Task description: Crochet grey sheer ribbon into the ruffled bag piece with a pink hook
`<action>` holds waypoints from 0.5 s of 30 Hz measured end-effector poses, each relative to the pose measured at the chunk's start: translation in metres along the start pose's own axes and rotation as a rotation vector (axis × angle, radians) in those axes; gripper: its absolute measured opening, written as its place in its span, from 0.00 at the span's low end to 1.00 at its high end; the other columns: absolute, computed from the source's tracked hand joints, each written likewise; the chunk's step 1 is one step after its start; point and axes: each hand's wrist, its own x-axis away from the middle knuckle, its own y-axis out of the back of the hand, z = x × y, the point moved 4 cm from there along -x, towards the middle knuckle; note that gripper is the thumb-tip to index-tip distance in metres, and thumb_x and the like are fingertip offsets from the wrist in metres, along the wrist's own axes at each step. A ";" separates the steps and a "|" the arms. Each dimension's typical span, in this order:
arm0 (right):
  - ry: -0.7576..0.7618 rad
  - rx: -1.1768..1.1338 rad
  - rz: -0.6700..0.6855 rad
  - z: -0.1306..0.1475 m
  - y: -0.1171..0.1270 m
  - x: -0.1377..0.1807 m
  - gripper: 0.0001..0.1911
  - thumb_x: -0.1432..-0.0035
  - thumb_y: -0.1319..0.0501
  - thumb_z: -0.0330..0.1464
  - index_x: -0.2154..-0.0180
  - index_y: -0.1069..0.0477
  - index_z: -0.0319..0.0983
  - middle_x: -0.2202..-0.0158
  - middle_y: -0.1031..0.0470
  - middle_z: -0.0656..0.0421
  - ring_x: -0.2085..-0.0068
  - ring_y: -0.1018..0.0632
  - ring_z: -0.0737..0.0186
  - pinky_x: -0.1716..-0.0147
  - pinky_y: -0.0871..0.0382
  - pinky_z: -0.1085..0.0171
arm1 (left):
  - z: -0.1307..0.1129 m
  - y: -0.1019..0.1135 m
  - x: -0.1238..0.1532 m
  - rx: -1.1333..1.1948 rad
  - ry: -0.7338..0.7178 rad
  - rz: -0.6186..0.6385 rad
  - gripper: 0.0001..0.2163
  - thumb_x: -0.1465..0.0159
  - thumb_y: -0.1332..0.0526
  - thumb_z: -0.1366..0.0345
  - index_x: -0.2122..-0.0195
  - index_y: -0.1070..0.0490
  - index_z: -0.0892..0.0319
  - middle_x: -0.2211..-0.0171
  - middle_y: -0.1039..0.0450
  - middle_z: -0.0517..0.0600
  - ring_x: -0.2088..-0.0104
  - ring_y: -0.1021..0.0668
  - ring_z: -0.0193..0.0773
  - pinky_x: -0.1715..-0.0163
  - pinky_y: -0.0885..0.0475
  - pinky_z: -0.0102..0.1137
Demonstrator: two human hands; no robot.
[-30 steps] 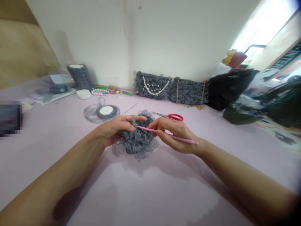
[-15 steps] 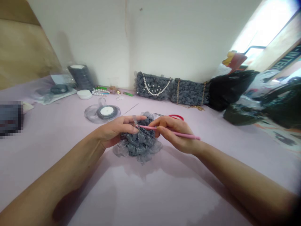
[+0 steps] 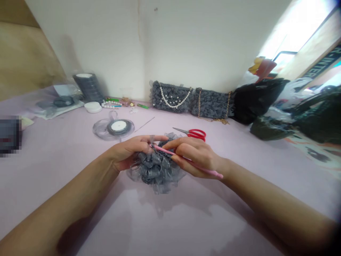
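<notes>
A ruffled piece of grey ribbon crochet (image 3: pixel 157 169) is held just above the pink-covered table. My left hand (image 3: pixel 133 151) is closed on its left upper edge, with a strand of sheer grey ribbon (image 3: pixel 152 139) running over the index finger. In my right hand (image 3: pixel 194 154) a pink crochet hook (image 3: pixel 195 165) is gripped between thumb and fingers. The hook's tip meets the ribbon beside my left thumb; the exact loop is too small to make out. Right fingertips rest against the ruffles and hide part of them.
Red-handled scissors (image 3: pixel 195 133) lie behind my right hand. A ribbon spool (image 3: pixel 118 126) and a thin needle-like rod (image 3: pixel 144 124) lie behind the left. Two grey ruffled bags (image 3: pixel 172 97) lean on the wall, near a black plastic bag (image 3: pixel 257 97). Stacked spools (image 3: pixel 89 89) stand back left.
My right hand has tilted and dropped slightly, so the hook's handle end points lower. The scissors show more fully behind it. The whole view has shifted a little.
</notes>
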 end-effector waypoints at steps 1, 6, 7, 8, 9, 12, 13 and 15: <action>0.016 0.029 -0.010 0.000 -0.001 0.001 0.05 0.34 0.45 0.25 0.65 0.34 0.37 0.59 0.20 0.48 0.62 0.20 0.62 0.66 0.25 0.64 | 0.000 0.000 0.000 -0.009 0.003 -0.014 0.30 0.49 0.34 0.72 0.42 0.31 0.59 0.56 0.20 0.55 0.64 0.18 0.40 0.65 0.24 0.30; 0.096 0.222 0.033 -0.002 -0.002 0.003 0.06 0.34 0.45 0.26 0.66 0.35 0.38 0.58 0.19 0.49 0.68 0.21 0.63 0.71 0.31 0.63 | -0.002 0.003 0.003 -0.056 0.005 -0.044 0.31 0.47 0.34 0.72 0.40 0.33 0.56 0.57 0.20 0.54 0.65 0.19 0.38 0.67 0.26 0.29; 0.112 0.246 0.045 -0.002 -0.001 0.003 0.06 0.34 0.45 0.26 0.66 0.35 0.38 0.58 0.19 0.50 0.69 0.22 0.63 0.71 0.32 0.63 | -0.003 0.003 0.003 -0.057 0.003 -0.041 0.31 0.47 0.35 0.72 0.40 0.33 0.56 0.57 0.20 0.54 0.65 0.19 0.38 0.68 0.26 0.28; 0.127 0.263 0.055 -0.002 -0.001 0.003 0.06 0.34 0.45 0.27 0.66 0.34 0.38 0.57 0.19 0.50 0.70 0.23 0.64 0.71 0.32 0.63 | -0.003 0.004 0.003 -0.054 0.000 -0.039 0.31 0.47 0.36 0.72 0.40 0.33 0.57 0.57 0.20 0.55 0.65 0.19 0.39 0.68 0.26 0.29; 0.138 0.270 0.061 -0.002 0.000 0.003 0.06 0.34 0.45 0.27 0.66 0.34 0.38 0.57 0.19 0.51 0.70 0.23 0.64 0.71 0.32 0.63 | -0.003 0.005 0.003 -0.049 -0.005 -0.035 0.30 0.47 0.37 0.71 0.40 0.33 0.57 0.57 0.20 0.55 0.64 0.19 0.40 0.67 0.26 0.29; 0.126 0.232 0.081 -0.001 0.001 0.002 0.06 0.34 0.45 0.27 0.66 0.34 0.38 0.58 0.20 0.50 0.69 0.23 0.63 0.70 0.31 0.62 | -0.002 0.005 0.002 -0.024 -0.007 -0.005 0.30 0.47 0.39 0.71 0.40 0.33 0.59 0.56 0.20 0.56 0.62 0.19 0.42 0.64 0.26 0.31; 0.102 0.188 0.088 -0.001 0.001 0.001 0.06 0.34 0.45 0.26 0.65 0.34 0.38 0.57 0.20 0.50 0.67 0.22 0.62 0.69 0.31 0.62 | -0.002 0.006 0.002 -0.014 -0.004 0.009 0.30 0.48 0.39 0.71 0.40 0.32 0.59 0.57 0.20 0.56 0.62 0.19 0.41 0.64 0.26 0.31; 0.018 0.052 0.089 -0.002 0.003 0.000 0.05 0.34 0.45 0.26 0.64 0.33 0.38 0.57 0.20 0.50 0.63 0.21 0.62 0.66 0.29 0.63 | -0.002 0.007 0.001 0.011 -0.004 0.034 0.30 0.49 0.39 0.72 0.42 0.30 0.59 0.60 0.20 0.54 0.66 0.20 0.38 0.66 0.26 0.29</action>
